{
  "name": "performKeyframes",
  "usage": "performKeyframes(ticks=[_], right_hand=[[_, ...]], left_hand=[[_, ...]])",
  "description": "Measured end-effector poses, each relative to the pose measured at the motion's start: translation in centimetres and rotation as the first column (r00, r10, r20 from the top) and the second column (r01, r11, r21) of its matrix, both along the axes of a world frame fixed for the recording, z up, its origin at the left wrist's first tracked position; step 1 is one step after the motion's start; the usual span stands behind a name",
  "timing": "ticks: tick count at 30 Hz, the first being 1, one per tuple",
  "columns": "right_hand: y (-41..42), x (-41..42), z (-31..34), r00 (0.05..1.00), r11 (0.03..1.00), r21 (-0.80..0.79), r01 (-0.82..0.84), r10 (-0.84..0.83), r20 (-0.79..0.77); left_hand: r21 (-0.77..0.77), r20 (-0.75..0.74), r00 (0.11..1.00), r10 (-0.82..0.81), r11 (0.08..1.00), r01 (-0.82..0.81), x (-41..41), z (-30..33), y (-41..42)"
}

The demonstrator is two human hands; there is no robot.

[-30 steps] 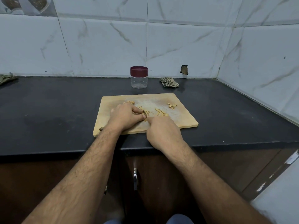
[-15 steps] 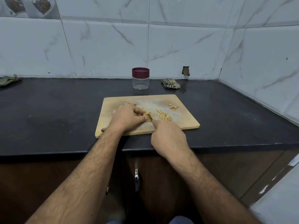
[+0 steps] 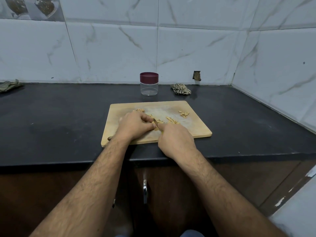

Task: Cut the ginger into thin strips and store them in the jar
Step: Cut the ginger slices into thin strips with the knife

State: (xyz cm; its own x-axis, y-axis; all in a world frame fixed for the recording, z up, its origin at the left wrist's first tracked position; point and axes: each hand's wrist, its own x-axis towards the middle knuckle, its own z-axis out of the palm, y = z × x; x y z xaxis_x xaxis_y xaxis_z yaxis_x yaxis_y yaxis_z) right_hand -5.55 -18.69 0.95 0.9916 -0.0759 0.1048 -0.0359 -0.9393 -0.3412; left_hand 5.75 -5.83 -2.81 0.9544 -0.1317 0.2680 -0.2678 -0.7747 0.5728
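From the head camera I look down on a black bench (image 3: 51,127) that runs into a corner of marble-patterned wall tiles. A wooden cutting board (image 3: 193,129) lies near the bench's front edge, about the middle of its width, slightly skewed.

My left hand (image 3: 135,125) rests on the board's left half, fingers curled down onto a small piece of ginger (image 3: 155,127), pinning it to the wood. My right hand (image 3: 177,141) sits at the board's front edge, closed around a knife (image 3: 156,123); only a short bit of blade shows between the two hands, touching the ginger piece. The handle is hidden inside the fist.

Cut ginger strips (image 3: 171,120) lie scattered just beyond the right hand near the board's centre. A smaller cluster of ginger bits (image 3: 183,114) sits toward the board's far right corner, and a few more pieces (image 3: 140,110) lie beyond the left hand.

The jar (image 3: 149,83) stands at the bench's back edge against the wall, clear-bodied, with its maroon lid on. A crumpled checked cloth (image 3: 180,89) lies to its right, also by the back edge. Another cloth (image 3: 9,85) sits at the far left of the back edge.
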Motion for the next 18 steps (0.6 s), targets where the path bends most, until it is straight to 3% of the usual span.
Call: performKeyframes(ticks=[18], right_hand=[[0.41, 0.13, 0.08, 1.0, 1.0, -0.008, -0.015, 0.015, -0.01]], left_hand=[[-0.011, -0.022, 1.0, 0.003, 1.0, -0.004, 0.32, -0.13, 0.09]])
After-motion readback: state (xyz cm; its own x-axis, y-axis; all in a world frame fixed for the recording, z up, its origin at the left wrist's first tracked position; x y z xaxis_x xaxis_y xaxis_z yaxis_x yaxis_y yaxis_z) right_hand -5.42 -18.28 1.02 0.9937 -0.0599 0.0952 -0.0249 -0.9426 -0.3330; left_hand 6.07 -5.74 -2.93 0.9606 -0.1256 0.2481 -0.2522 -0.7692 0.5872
